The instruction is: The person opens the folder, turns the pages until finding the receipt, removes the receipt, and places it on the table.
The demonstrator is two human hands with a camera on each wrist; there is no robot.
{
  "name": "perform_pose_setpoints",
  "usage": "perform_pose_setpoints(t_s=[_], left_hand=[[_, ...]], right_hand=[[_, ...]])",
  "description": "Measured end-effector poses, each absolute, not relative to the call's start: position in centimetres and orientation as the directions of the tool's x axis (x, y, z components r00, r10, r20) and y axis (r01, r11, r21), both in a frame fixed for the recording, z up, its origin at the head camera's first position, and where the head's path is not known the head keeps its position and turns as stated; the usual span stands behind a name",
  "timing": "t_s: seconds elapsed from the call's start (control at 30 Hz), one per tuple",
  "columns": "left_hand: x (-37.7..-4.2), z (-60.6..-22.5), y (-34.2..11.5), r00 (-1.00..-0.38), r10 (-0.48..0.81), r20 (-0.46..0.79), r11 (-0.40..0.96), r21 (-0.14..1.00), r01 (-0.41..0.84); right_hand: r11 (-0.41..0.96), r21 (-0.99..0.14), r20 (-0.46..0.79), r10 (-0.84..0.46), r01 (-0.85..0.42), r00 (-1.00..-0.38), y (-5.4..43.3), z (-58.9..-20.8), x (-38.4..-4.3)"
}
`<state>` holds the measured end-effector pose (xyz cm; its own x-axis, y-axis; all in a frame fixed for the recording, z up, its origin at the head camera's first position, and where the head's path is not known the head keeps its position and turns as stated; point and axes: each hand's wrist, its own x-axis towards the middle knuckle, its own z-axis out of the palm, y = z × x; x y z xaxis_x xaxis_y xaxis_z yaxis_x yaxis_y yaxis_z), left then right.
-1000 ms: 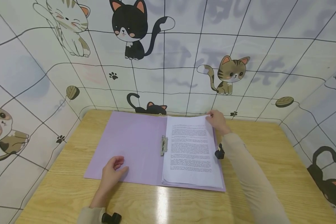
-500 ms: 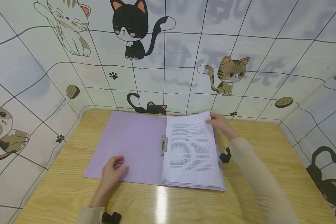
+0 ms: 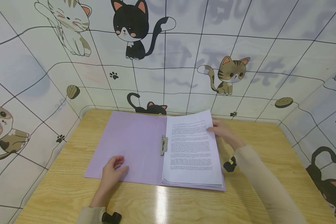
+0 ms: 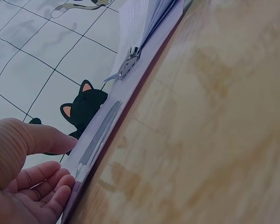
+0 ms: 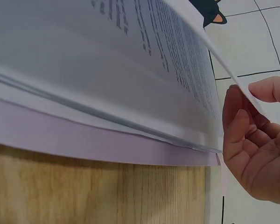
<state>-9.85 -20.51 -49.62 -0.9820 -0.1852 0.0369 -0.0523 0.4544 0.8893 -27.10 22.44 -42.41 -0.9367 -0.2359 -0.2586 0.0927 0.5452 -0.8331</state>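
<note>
A purple folder (image 3: pixel 137 143) lies spread on the table, with a stack of printed sheets (image 3: pixel 190 149) on its right half. Along the folder's spine sits a metal clip (image 3: pixel 164 145), which the left wrist view shows too. My right hand (image 3: pixel 223 132) pinches the top sheet at its right edge, near the far corner. In the right wrist view this sheet (image 5: pixel 214 51) is raised off the pages under it, between thumb and fingers. My left hand (image 3: pixel 113 170) rests at the near edge of the folder's left cover, fingers loosely curled and holding nothing.
The folder takes up the middle of a wooden table (image 3: pixel 257 149). Walls printed with cartoon cats (image 3: pixel 232 74) rise behind the table and on both sides. Each wrist carries a small black camera, such as the right one (image 3: pixel 230 164).
My right hand has slid from the sheet's far right corner toward me along its right edge. The sheet's far corner has lifted. My left hand has stayed in place.
</note>
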Motion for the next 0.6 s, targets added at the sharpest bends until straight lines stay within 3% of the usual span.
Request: perform_pose_setpoints(t_s=[0.4, 0.6], left_hand=[[-9.8, -49.7, -20.3, -0.979, -0.198, 0.045, 0.464, 0.884, -0.053], [-9.8, -49.4, -20.1, -0.978, -0.204, 0.049, 0.473, 0.879, -0.055]], right_hand=[[0.450, -0.871, -0.316, -0.207, 0.197, -0.926, 21.9, -42.0, -25.6], [0.376, -0.912, -0.278, -0.274, 0.164, -0.921, 21.2, -40.9, -24.9]])
